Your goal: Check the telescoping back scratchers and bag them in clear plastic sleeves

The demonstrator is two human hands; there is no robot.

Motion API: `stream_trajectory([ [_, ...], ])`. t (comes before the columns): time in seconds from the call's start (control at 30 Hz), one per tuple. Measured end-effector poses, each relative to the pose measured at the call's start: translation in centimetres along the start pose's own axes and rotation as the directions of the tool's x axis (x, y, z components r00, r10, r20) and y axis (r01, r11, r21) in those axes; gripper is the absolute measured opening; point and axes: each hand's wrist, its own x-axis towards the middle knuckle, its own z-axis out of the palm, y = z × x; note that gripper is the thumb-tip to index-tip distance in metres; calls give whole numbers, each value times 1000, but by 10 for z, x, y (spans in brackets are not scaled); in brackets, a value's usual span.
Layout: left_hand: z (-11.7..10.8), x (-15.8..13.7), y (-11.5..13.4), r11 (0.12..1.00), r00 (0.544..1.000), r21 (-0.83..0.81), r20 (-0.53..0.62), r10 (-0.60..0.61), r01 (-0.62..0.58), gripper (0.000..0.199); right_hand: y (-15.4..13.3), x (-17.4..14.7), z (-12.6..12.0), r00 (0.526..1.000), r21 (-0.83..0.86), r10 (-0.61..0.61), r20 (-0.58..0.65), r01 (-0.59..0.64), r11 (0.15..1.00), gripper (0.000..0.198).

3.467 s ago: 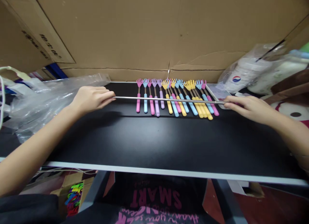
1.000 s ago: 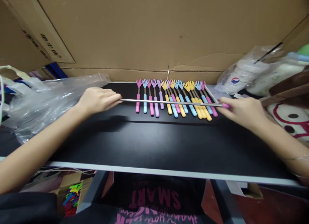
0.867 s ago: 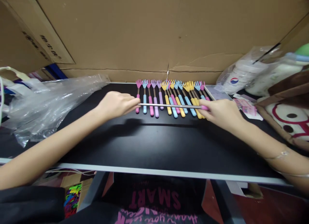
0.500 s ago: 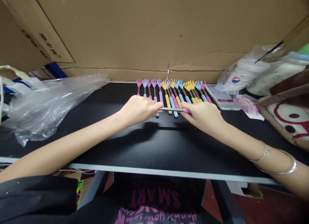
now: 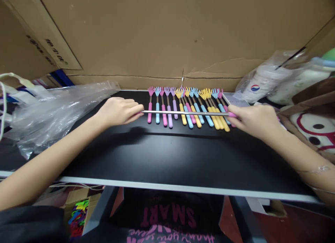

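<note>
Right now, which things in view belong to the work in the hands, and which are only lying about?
Belonging to the work:
metal rod with a pink handle, held by the left grip and right grip
row of claw-ended sticks, probably, because some have similar handles

Seemingly just lying about:
clear plastic bag
white cup
box of colourful pieces

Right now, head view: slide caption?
Left hand and right hand hold a metal rod above a black table where colourful hand-headed sticks lie in a row.
</note>
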Motion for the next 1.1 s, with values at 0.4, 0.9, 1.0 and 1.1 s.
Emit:
stream_trajectory([
  [0.4, 11, -39, -48, 990, 989, 62, 73, -129, 125, 36, 64, -6, 25, 975, -132, 220, -3, -219, 967, 31],
  [0.9, 5, -10, -21, 987, 983, -95, 141, -113, 128, 37, 18, -1, 1, 979, 93, 50, 196, -69, 993, 20],
  [1.0, 1, 18, 5, 995, 992, -86, 122, -43, 54, 38, -15, 7, -8, 993, 158, -20, 115, 1, 987, 22],
  [1.1, -2, 46, 36, 991, 998, -129, 68, -15, 23, 38, -44, 12, -18, 998, 203, -62, 6, 60, 977, 25],
])
